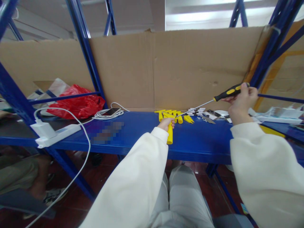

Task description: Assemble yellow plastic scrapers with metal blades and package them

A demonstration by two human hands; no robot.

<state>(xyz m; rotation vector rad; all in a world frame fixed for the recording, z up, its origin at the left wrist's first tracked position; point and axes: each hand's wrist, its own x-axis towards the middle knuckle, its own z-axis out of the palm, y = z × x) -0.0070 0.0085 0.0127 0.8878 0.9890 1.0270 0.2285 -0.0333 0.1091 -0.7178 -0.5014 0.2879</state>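
Observation:
Over the blue shelf (142, 126), my left hand (166, 123) is closed around a yellow handle-like piece (170, 135), whose lower end sticks out below the fingers. My right hand (242, 100) is raised at the right and grips a black and yellow screwdriver (228, 92) by its handle. The screwdriver's long shaft slants down to the left, and its tip reaches the yellow piece at my left hand. Behind that hand lie several yellow pieces (180, 119). Small yellow pointed parts (188, 119) and a grey metal blade (208, 119) lie to their right.
A red plastic bag (78, 102), a coiled white cable (105, 114) and a white power strip (59, 135) occupy the left. Cardboard (190, 63) stands behind the shelf. Another power strip (277, 119) lies at right. A seated person's leg (40, 171) shows lower left.

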